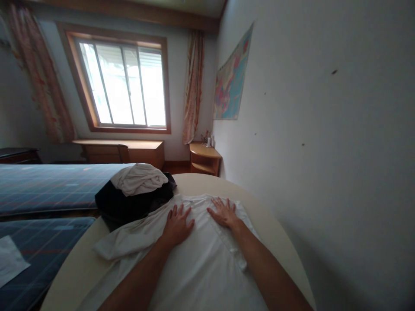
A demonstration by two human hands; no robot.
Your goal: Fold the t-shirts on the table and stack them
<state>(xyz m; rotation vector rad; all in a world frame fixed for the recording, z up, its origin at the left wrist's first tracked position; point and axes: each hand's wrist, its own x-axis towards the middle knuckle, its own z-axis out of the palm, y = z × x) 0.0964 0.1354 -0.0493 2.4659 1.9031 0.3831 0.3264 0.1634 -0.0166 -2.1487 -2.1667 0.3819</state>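
A white shirt (204, 259) lies spread over the round cream table (285, 255), its left sleeve out to the side and its right edge folded inward. My left hand (178, 224) rests on the upper part of the shirt with fingers apart. Near the far right corner of the cloth, my right hand (223, 212) presses flat, fingers spread. Beside the shirt's left shoulder sits a dark heap of cloth (123, 207), topped by a crumpled pale garment (141, 178).
Two plaid mattresses (58, 183) adjoin the table's left side, the nearer one bearing a white sheet-like item (9, 259). The wall (324, 181) runs close along the right. Beyond stand a wooden desk (145, 149) and a corner shelf (204, 151) below the window.
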